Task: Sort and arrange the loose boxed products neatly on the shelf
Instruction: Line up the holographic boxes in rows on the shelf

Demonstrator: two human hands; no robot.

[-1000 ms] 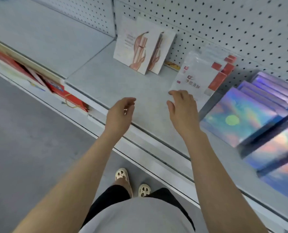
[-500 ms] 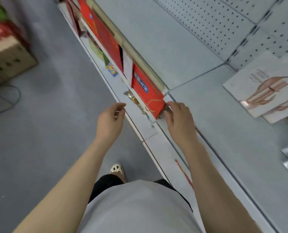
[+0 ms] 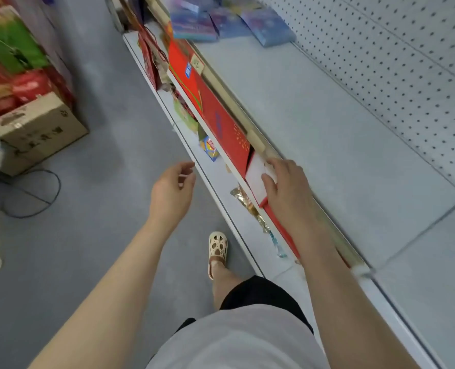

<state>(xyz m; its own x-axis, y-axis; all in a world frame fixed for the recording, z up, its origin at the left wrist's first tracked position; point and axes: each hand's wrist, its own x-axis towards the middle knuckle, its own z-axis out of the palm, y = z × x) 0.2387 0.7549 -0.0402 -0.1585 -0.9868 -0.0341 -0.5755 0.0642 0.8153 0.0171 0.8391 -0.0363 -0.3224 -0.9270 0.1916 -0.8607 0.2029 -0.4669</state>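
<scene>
My right hand (image 3: 284, 187) rests on the top edge of a white-and-red box (image 3: 257, 173) standing on the lower shelf, thumb and fingers curled over that edge. Beside it stands a long red box (image 3: 221, 129) with blue print, under the lip of the upper shelf (image 3: 327, 145). My left hand (image 3: 171, 187) hovers over the floor in front of the shelf, fingers loosely curled, holding nothing. Several blue boxes (image 3: 221, 22) lie loose at the far end of the upper shelf.
A gold-wrapped item (image 3: 250, 206) and a small blue-yellow packet (image 3: 209, 151) lie on the lower shelf. A cardboard carton (image 3: 38, 129) and colourful bags (image 3: 8, 62) stand on the floor at left, with cables (image 3: 32, 193). A pegboard wall (image 3: 394, 62) backs the shelf.
The view has swung left from the upper shelf's pale boxes to the lower shelf. My right hand moved from mid-air down onto the white-and-red box; my left hand stays empty.
</scene>
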